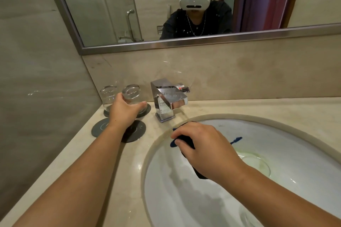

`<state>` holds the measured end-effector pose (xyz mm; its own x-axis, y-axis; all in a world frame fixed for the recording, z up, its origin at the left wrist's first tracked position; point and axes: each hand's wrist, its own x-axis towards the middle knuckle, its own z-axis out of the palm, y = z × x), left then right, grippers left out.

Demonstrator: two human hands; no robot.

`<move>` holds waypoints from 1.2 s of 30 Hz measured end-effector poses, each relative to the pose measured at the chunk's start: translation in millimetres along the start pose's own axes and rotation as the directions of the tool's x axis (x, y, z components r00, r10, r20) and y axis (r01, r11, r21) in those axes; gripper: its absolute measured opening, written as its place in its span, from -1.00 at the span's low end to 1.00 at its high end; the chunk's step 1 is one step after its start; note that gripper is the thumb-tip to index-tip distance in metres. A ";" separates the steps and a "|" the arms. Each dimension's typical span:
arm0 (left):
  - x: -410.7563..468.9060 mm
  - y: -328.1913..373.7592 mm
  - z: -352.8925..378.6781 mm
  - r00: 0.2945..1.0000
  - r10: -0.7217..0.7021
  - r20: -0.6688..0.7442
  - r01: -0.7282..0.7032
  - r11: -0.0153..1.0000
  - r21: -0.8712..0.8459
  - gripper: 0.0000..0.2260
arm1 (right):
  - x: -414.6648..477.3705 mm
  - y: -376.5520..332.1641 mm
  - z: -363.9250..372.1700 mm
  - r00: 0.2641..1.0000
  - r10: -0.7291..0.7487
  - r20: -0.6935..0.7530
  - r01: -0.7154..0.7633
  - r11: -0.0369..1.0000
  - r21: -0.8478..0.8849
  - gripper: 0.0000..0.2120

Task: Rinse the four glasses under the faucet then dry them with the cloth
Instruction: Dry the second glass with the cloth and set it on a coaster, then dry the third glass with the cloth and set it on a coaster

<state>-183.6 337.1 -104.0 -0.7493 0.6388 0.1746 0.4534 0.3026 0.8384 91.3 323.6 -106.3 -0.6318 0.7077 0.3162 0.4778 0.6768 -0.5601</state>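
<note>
Two clear glasses stand upside down on dark coasters at the back left of the counter. My left hand (pixel 123 109) grips the right-hand glass (pixel 131 93) around its side, over its coaster (pixel 145 110). The other glass (pixel 108 96) stands just to its left, untouched. My right hand (pixel 204 150) holds a dark blue cloth (pixel 184 139) bunched in its fingers above the left part of the white sink basin (pixel 276 145). The chrome faucet (pixel 168 98) stands between the glasses and the basin; no water runs from it that I can see.
Two bare dark coasters (pixel 100 128) (pixel 135 131) lie on the beige counter in front of the glasses. A framed mirror hangs above the backsplash, and a tiled wall closes the left side. The sink drain (pixel 255 162) shows yellowish staining.
</note>
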 end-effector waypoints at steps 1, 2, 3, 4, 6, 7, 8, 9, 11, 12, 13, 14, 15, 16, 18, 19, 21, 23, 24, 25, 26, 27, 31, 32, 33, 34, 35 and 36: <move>0.5 -0.8 0.7 1.000 0.005 0.001 -0.005 1.000 0.013 -0.43 | 0.2 0.1 0.1 1.000 0.001 0.000 -0.001 1.000 0.005 -0.83; -0.8 0.0 0.9 1.000 0.013 0.000 -0.013 1.000 0.028 -0.42 | 0.4 -0.1 0.3 1.000 0.002 -0.001 -0.002 1.000 0.008 -0.83; -1.2 -0.3 1.5 1.000 0.021 0.001 -0.021 0.999 0.038 -0.41 | 0.5 -0.2 0.6 1.000 0.002 -0.003 -0.002 1.000 0.011 -0.83; -1.7 -0.2 1.9 1.000 0.028 0.003 -0.029 0.999 0.045 -0.39 | 0.8 -0.2 0.9 1.000 0.002 -0.006 -0.001 1.000 0.013 -0.83; -1.6 -0.5 2.3 0.999 0.040 0.010 -0.040 0.997 0.061 -0.35 | 1.1 0.2 1.0 1.000 0.004 -0.012 -0.004 1.000 0.019 -0.84; -1.5 -0.5 2.5 0.999 0.041 0.016 -0.042 0.997 0.067 -0.34 | 1.0 0.5 1.0 1.000 0.006 -0.013 -0.005 1.000 0.022 -0.84; -1.6 -0.3 2.5 0.999 0.041 0.021 -0.042 0.997 0.072 -0.33 | 0.5 0.9 1.0 1.000 0.007 -0.013 -0.007 1.000 0.026 -0.84; -0.5 -1.0 2.8 0.999 0.040 0.027 -0.042 0.996 0.075 -0.33 | -0.4 1.4 0.5 1.000 0.007 -0.014 -0.007 1.000 0.030 -0.84; -0.2 0.0 1.7 0.998 0.047 0.039 -0.051 0.995 0.091 -0.31 | -2.6 2.0 -1.5 1.000 0.008 -0.020 -0.008 1.000 0.030 -0.84; -0.5 0.1 0.9 0.998 0.050 0.046 -0.055 0.993 0.100 -0.29 | -4.1 2.2 -3.1 1.000 0.009 -0.025 -0.009 0.999 0.031 -0.84; -0.8 0.0 -0.2 0.997 0.055 0.054 -0.061 0.992 0.107 -0.26 | -5.8 2.6 -5.0 1.000 0.011 -0.028 -0.010 0.999 0.031 -0.84; -2.4 -0.1 -2.3 0.996 0.062 0.062 -0.069 0.991 0.115 -0.21 | -7.9 2.6 -7.3 0.999 0.013 -0.030 -0.012 0.999 0.033 -0.84; -5.2 0.0 -5.3 0.996 0.064 0.068 -0.072 0.989 0.125 -0.16 | -10.4 2.5 -9.5 0.999 0.014 -0.032 -0.012 0.999 0.037 -0.84; -9.6 1.2 -8.5 0.995 0.068 0.071 -0.077 0.987 0.138 -0.14 | -13.6 2.3 -12.1 0.999 0.013 -0.037 -0.011 0.999 0.046 -0.85; -22.4 3.6 -14.5 0.995 0.080 0.065 -0.089 0.985 0.150 -0.19 | -22.0 2.7 -18.3 0.998 0.008 -0.058 -0.005 0.998 0.064 -0.85; -31.0 4.0 -17.7 0.995 0.087 0.056 -0.095 0.983 0.155 -0.23 | -27.1 3.2 -21.8 0.998 0.008 -0.070 -0.002 0.997 0.073 -0.84; -52.8 3.3 -24.7 0.994 0.105 0.041 -0.111 0.978 0.176 -0.25 | -39.8 6.2 -30.0 0.996 0.014 -0.092 -0.005 0.995 0.100 -0.84; -77.9 1.2 -33.0 0.988 0.144 0.055 -0.152 0.972 0.178 -0.27 | -54.9 11.7 -40.4 0.993 0.030 -0.117 -0.014 0.992 0.129 -0.84; -91.1 0.5 -37.1 0.985 0.159 0.066 -0.168 0.969 0.179 -0.30 | -62.9 15.0 -46.3 0.990 0.037 -0.136 -0.017 0.989 0.147 -0.84; -104.6 1.0 -40.8 0.983 0.167 0.077 -0.179 0.966 0.189 -0.34 | -70.1 19.5 -52.5 0.985 0.048 -0.164 -0.021 0.986 0.163 -0.84; -119.1 2.9 -43.8 0.980 0.178 0.086 -0.193 0.959 0.208 -0.39 | -77.2 23.4 -59.6 0.978 0.064 -0.198 -0.028 0.983 0.182 -0.84; -132.8 4.4 -45.5 0.976 0.197 0.094 -0.213 0.950 0.227 -0.44 | -84.0 27.3 -66.6 0.968 0.090 -0.233 -0.039 0.976 0.213 -0.84; -186.8 21.7 -39.5 0.921 0.328 0.210 -0.371 0.903 0.216 -0.62 | -105.7 42.3 -87.6 0.931 0.193 -0.310 -0.089 0.943 0.320 -0.80; -199.7 27.2 -34.3 0.904 0.342 0.259 -0.396 0.896 0.201 -0.66 | -109.2 46.2 -89.9 0.922 0.205 -0.330 -0.087 0.937 0.338 -0.80; -212.3 32.8 -27.6 0.885 0.348 0.308 -0.415 0.890 0.186 -0.67 | -111.6 50.7 -91.7 0.911 0.219 -0.348 -0.086 0.929 0.360 -0.80; -224.1 39.5 -19.8 0.862 0.350 0.366 -0.432 0.886 0.171 -0.68 | -113.3 55.6 -93.3 0.902 0.236 -0.362 -0.088 0.921 0.379 -0.80; -235.7 47.0 -11.3 0.832 0.343 0.436 -0.447 0.880 0.161 -0.66 | -114.6 61.3 -94.8 0.893 0.263 -0.365 -0.103 0.910 0.402 -0.81; -246.4 54.1 -1.7 0.795 0.320 0.515 -0.455 0.876 0.158 -0.62 | -115.6 66.7 -96.1 0.887 0.294 -0.357 -0.121 0.893 0.435 -0.82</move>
<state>24.8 194.9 -100.8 -0.2015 0.9693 0.1411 0.8148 0.0859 0.5734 254.9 306.4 -106.6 -0.2023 0.8987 0.3892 0.2374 0.4306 -0.8708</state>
